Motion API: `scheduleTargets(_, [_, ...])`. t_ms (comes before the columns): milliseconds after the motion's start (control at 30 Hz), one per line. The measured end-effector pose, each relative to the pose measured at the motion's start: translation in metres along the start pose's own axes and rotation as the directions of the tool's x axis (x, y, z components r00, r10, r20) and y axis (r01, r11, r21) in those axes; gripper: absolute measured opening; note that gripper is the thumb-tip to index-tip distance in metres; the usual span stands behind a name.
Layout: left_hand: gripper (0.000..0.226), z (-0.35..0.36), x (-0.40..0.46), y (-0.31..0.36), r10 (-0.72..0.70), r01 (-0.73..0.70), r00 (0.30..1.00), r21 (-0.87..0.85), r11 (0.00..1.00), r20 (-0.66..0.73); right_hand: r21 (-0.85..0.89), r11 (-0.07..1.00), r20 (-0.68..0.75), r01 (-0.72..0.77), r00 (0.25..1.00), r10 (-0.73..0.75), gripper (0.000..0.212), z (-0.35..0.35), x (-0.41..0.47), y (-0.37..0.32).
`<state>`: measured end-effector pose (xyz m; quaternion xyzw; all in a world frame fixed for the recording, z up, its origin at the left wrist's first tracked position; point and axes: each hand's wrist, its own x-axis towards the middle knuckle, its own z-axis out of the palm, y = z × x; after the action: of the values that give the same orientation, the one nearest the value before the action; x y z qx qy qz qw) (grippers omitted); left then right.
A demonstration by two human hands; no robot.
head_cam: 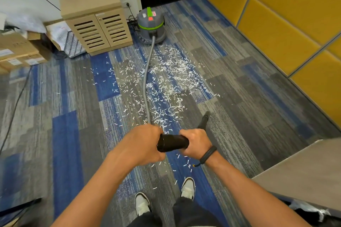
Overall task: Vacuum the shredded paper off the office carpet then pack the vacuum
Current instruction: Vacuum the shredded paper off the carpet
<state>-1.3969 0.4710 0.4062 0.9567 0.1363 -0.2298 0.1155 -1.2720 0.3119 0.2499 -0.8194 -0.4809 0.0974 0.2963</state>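
Observation:
Shredded white paper (166, 83) lies scattered over the blue and grey carpet (249, 97) ahead of my feet. A grey and green canister vacuum (151, 24) stands at the far end by the black door. Its grey hose (147, 79) runs across the paper to my hands. My left hand (142, 143) grips the hose end where it joins the black wand handle (172, 143). My right hand (195, 143) grips the handle's other end. The black wand's tip (203, 120) points down toward the carpet just beyond my right hand.
A wooden louvred cabinet (96, 18) stands at the back left, with cardboard boxes (16, 49) beside it. Yellow padded wall panels (286, 24) line the right side. A desk corner (304, 171) juts in at the lower right. A cable (16, 101) trails along the left carpet.

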Motion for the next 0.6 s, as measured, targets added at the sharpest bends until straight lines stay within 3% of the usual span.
scheduleTargets(200, [0.029,0.022,0.010,0.026,-0.073,0.035,0.993,0.358,0.933,0.094,-0.072,0.993,0.126,0.090,0.989,-0.081,0.018,0.025,-0.002,0.009])
scheduleTargets(300, [0.029,0.025,0.008,0.018,-0.095,0.051,0.986,0.297,0.953,0.136,-0.049,0.994,0.114,0.097,0.989,-0.091,0.019,0.033,-0.005,0.007])
scheduleTargets(467, [0.035,0.026,0.010,0.013,-0.095,0.086,0.995,0.306,0.948,0.015,-0.031,0.999,0.051,0.040,0.998,-0.038,0.018,0.031,-0.007,0.008])
scheduleTargets(600, [0.042,0.030,0.022,0.020,-0.097,0.091,0.995,0.216,0.972,0.018,-0.062,0.998,0.062,0.013,0.998,-0.009,0.019,0.020,-0.013,0.023])
